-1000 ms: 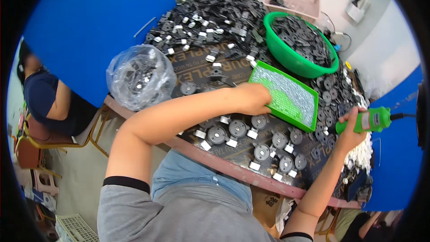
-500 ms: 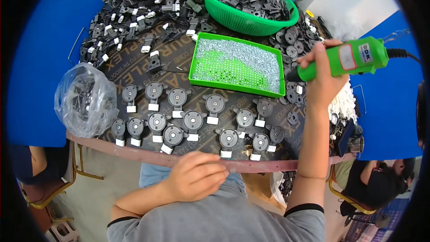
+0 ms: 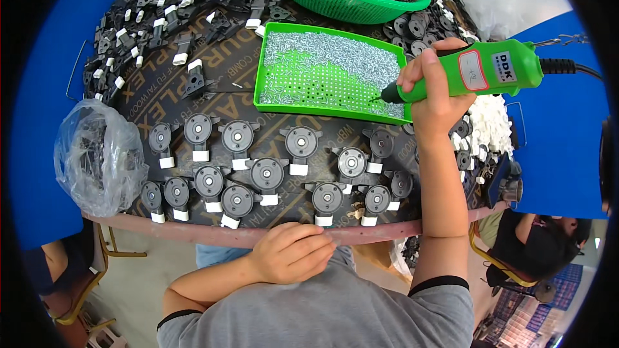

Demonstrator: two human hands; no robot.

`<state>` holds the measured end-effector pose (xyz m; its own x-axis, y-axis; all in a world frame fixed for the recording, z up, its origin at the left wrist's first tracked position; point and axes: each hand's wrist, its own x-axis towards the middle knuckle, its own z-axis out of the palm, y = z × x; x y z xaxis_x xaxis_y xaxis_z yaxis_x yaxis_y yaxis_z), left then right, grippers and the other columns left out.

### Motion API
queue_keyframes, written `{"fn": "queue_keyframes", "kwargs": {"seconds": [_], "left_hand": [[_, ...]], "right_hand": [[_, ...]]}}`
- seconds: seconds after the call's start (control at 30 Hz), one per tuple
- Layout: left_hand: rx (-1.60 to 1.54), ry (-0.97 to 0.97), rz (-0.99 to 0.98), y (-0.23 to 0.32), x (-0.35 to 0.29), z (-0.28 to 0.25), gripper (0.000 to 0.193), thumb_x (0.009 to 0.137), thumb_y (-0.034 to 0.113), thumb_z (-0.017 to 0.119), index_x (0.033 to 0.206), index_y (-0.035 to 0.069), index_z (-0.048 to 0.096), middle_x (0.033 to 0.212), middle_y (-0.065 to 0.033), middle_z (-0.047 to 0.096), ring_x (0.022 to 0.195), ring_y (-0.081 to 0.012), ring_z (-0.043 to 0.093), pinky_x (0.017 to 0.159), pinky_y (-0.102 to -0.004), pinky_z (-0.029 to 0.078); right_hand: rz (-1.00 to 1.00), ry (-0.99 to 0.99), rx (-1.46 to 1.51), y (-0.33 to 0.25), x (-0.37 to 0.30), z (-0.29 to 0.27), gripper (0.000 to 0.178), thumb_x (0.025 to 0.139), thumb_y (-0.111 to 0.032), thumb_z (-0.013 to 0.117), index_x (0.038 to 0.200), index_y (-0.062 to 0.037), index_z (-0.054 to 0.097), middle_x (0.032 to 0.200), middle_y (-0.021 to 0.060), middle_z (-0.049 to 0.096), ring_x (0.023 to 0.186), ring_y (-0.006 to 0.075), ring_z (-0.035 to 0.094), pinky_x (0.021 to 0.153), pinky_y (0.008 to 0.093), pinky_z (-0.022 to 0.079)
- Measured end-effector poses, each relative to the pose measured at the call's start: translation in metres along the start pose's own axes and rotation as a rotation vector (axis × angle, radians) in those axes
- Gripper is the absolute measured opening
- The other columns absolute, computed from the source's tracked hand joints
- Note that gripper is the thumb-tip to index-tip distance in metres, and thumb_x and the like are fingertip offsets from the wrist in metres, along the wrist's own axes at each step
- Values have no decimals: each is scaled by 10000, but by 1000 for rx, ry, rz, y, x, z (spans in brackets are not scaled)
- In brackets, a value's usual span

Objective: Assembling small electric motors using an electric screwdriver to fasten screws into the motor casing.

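1. Gripping a green electric screwdriver (image 3: 477, 76), the right hand (image 3: 433, 84) has its grip pressed around the tool's body, fingers wrapped over the top and thumb below; a black cord leaves the tool's rear end toward the right.
2. The screwdriver's dark tip points left and down into the green tray (image 3: 332, 71), at the tray's lower right part, among the small silvery screws (image 3: 335, 51) heaped mostly along its upper half. Whether the tip touches a screw cannot be told.
3. The left hand (image 3: 293, 251) rests at the near edge of the counter (image 3: 258, 235), its grip loosely curled with the fingers bent inward and holding nothing that shows.
4. Just beyond that hand, two rough rows of round black parts (image 3: 267, 174), each with a white piece at its lower end, lie on the brown counter between the tray and the near edge.
5. Beyond the tray stands a green round basket (image 3: 361, 6) filled with black parts.
6. A loose pile of black and white pieces (image 3: 167, 19) covers the far left of the counter.
7. A clear plastic bag (image 3: 100, 154) holding dark parts sits at the counter's left edge.
8. Another person (image 3: 541, 245) sits low at the right, beside the counter.
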<state>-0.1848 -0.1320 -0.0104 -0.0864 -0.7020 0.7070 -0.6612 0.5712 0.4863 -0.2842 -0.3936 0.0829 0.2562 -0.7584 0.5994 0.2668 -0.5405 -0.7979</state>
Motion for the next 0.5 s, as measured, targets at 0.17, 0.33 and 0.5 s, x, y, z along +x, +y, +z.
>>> {"fn": "queue_keyframes", "kwargs": {"seconds": [0.17, 0.33, 0.5], "left_hand": [[34, -5, 6, 2, -1, 1, 230, 705, 111, 775, 930, 114, 729, 1007, 7, 689, 931, -199, 642, 699, -309, 518], [58, 2, -10, 2, 1, 1, 224, 710, 116, 769, 930, 114, 727, 988, 7, 695, 939, -198, 642, 708, -309, 514], [67, -13, -16, 1, 3, -1, 211, 717, 114, 765, 924, 115, 727, 963, 6, 695, 927, -197, 646, 704, -311, 514]], "right_hand": [[9, 21, -10, 0, -3, -2, 195, 908, -7, 573, 1081, -5, 484, 632, 92, 516, 494, 175, 493, 511, 348, 463], [3, 28, 30, 5, -3, -3, 195, 910, -4, 573, 1080, -5, 478, 637, 93, 516, 494, 174, 489, 507, 349, 462], [-32, 24, 24, 4, -1, -2, 186, 911, -9, 570, 1069, -3, 471, 639, 91, 514, 499, 169, 492, 505, 341, 461]]}}
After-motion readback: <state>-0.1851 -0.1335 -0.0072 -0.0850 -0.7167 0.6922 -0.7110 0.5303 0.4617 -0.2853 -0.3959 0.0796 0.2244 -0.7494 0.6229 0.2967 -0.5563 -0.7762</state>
